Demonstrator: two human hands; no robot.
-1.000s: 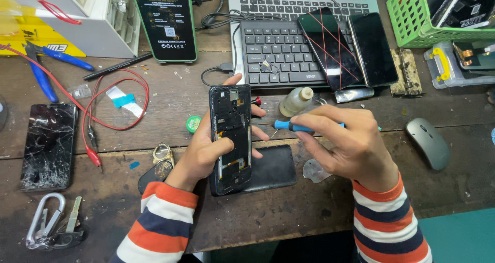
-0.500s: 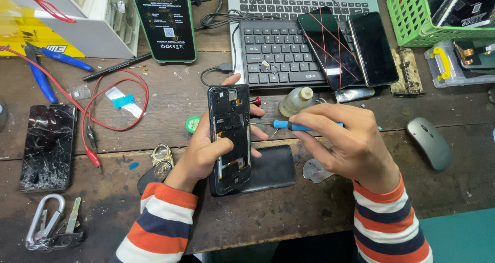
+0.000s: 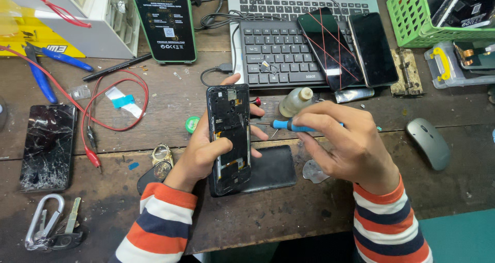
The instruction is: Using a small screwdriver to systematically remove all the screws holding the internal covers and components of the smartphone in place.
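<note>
- An opened phone (image 3: 229, 139) is gripped upright in the left hand (image 3: 206, 152), the fingers wrapped round its edges and the thumb laid across its lower half; it is held just above the front of the wooden table (image 3: 289, 216).
- A blue-handled screwdriver (image 3: 289, 125) is pinched by the fingertips of the right hand (image 3: 350, 144), its thin tip pointed at the phone's right edge; whether the tip touches cannot be told.
- As far as can be judged, the work is midway: the phone's back is already off, with its inner frame and parts laid bare, and a dark back cover (image 3: 270, 169) lies flat just beneath the phone. Which screws are out is too small to be made out.
- A small pale bottle (image 3: 295, 101) stands just behind the right hand, near a black keyboard (image 3: 281, 51), on which two dark phones (image 3: 350, 49) are laid.
- A grey mouse (image 3: 429, 142) is seen to the right, well apart.
- A tall black box (image 3: 165, 20) with a round emblem and pale print stands at the back left, beside a yellow package (image 3: 36, 36).
- A green basket (image 3: 412, 15) is set at the far right.
- A phone with a cracked screen (image 3: 49, 147) lies at the left, near red wires (image 3: 116, 105).
</note>
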